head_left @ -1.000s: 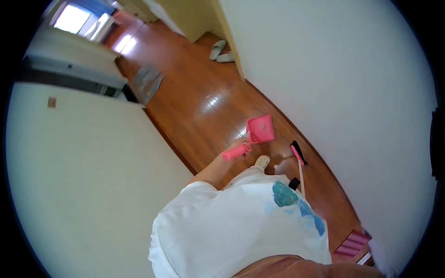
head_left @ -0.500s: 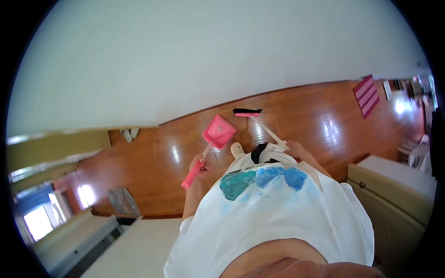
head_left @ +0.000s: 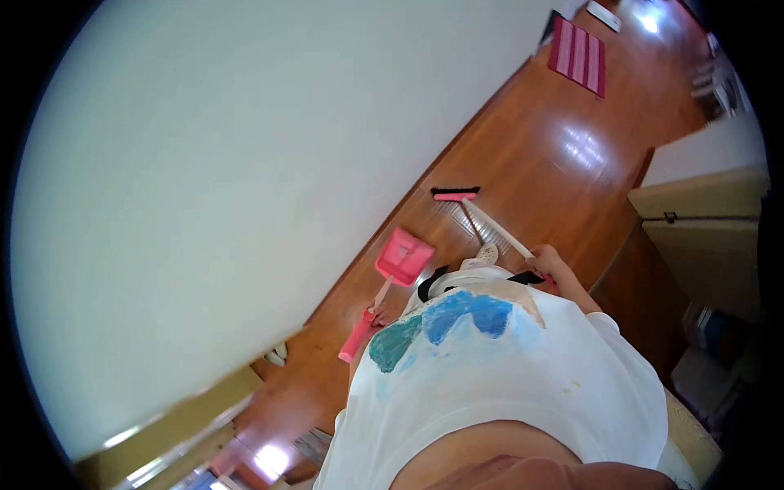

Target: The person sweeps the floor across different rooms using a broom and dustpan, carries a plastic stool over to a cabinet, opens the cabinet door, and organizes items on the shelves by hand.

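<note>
My left hand (head_left: 380,315) is wrapped round the handle of a pink dustpan (head_left: 404,256), whose pan hangs near the foot of the white wall. Closed round the pale stick of a broom is my right hand (head_left: 546,261). The broom (head_left: 455,196) has a pink head with black bristles, over the wooden floor ahead of me and close to the skirting. A cream clog (head_left: 487,253) on one foot shows between the two tools.
The shiny wooden floor (head_left: 523,155) runs along a white wall (head_left: 245,163). A red striped mat (head_left: 578,57) lies further off at the upper right. Pale slippers (head_left: 277,354) are by a doorway at lower left. A beige cabinet (head_left: 702,204) stands at the right.
The view has turned from one end of the corridor to the other. My right hand and the broom have come into fuller view, and the cream clog now shows beside the broom stick.
</note>
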Motion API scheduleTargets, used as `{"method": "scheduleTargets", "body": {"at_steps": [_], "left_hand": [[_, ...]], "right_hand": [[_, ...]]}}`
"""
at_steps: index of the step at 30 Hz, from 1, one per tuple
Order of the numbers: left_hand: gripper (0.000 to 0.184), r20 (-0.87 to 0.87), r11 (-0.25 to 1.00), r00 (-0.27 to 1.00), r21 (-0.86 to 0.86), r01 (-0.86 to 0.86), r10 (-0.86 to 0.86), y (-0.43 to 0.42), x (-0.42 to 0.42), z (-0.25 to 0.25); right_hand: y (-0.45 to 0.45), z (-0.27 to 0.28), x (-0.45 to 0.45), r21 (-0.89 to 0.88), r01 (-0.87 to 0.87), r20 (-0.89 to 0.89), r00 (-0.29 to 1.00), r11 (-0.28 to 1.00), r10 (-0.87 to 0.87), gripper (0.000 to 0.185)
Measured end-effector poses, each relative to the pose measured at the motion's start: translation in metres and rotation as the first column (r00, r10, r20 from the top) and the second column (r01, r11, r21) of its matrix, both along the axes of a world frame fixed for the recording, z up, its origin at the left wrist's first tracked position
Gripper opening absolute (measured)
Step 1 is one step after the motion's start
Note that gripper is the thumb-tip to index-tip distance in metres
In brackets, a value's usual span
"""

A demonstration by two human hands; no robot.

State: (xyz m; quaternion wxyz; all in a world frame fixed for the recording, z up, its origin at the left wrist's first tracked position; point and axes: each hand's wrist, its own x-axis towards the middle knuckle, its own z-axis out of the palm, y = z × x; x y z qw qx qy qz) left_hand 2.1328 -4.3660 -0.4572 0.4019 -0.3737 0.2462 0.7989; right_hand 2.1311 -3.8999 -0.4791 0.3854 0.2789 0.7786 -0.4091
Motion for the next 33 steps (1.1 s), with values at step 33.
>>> {"method": "scheduleTargets", "body": {"at_steps": [33], "left_hand": [[0.016,0.184,0.878,0.861,0.178,0.445,-0.474,0.179,-0.575,0.409]], "right_hand": [[-0.045,0.404,-0.191,0.405,0.69,0.192,0.578,0.6,-0.793,0.02]]}}
